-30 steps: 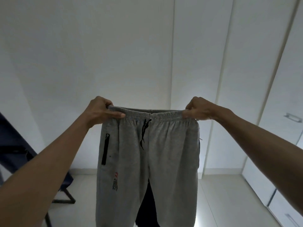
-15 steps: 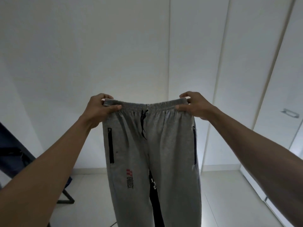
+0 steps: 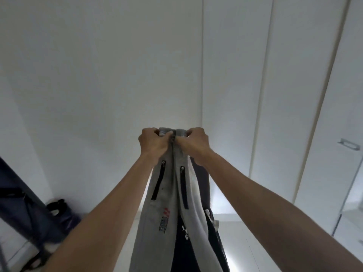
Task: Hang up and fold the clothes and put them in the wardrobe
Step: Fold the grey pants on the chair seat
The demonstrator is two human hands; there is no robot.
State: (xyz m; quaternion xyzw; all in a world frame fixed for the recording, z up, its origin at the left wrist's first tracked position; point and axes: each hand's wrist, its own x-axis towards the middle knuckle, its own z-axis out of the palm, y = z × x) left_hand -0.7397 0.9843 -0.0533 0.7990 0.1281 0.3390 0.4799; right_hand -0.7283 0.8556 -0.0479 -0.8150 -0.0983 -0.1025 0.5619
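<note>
Grey sweatpants hang from my two fists, held up in front of me at arm's length. My left hand and my right hand both grip the elastic waistband, fingers curled tight round it, knuckles nearly touching, so the two black zip pockets lie side by side. The legs drop straight down past my forearms. White wardrobe doors stand to the right, one with a metal handle.
</note>
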